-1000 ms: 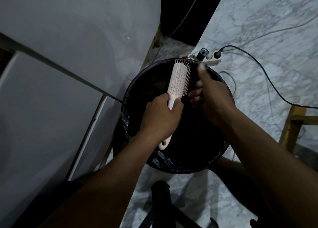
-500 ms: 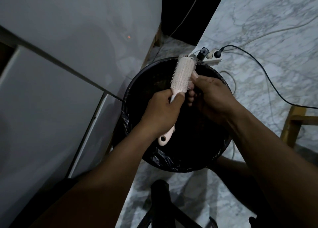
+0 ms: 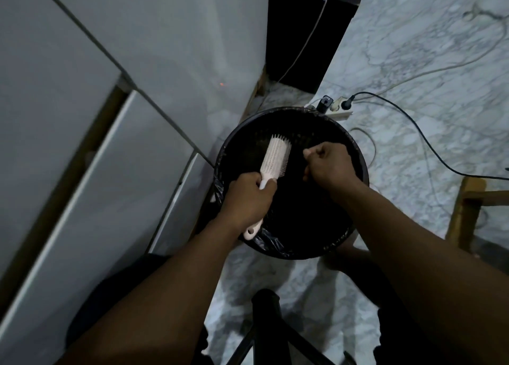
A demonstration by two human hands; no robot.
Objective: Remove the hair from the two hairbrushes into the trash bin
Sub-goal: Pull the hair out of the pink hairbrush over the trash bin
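Note:
A white hairbrush [image 3: 275, 158] is held over the round black trash bin [image 3: 358, 155], bristles turned to the right. My left hand [image 3: 246, 199] grips its handle, whose looped end sticks out below my fist. My right hand [image 3: 329, 164] hovers over the bin to the right of the brush, apart from it, fingers curled into a fist with thumb and forefinger pinched. Whether hair sits in that pinch is too dark to tell. Only one brush is in view.
The bin has a black liner and stands on a marble floor [image 3: 440, 75]. A white cabinet [image 3: 110, 116] rises at the left. A power strip [image 3: 334, 108] with plugs and cables lies behind the bin. A wooden leg [image 3: 462, 213] stands at right, a black stand [image 3: 268, 323] below.
My right hand has pulled away from the brush head to the right and closed into a fist. The brush has tilted and dropped lower over the bin.

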